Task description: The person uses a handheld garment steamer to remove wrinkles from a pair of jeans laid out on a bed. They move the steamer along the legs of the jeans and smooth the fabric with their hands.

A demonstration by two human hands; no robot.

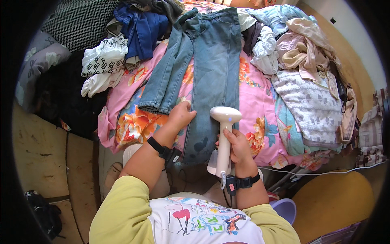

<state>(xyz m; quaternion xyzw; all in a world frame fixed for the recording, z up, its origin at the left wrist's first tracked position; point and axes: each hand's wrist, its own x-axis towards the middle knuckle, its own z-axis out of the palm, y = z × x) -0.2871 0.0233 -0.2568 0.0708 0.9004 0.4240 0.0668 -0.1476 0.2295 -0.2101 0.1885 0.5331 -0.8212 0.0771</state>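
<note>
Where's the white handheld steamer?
In the head view, right of centre: the white handheld steamer is in the bare right hand, over the blue denim jeans.

Blue denim trousers (215,53) lengthwise on pink floral cloth (266,110), waist far. Left: crumpled blue fabric garment (144,34). Right: white-and-grey patterned cloth (306,107). White T-shaped plastic handheld steamer (224,138) at near end, in right hand (240,147).

Upper left: 1 black-and-white checked cloth (79,24), 1 blue garment (145,34). Right: 1 grey-and-white cloth (306,110). Lower right: 1 purple basin (286,208).
</note>
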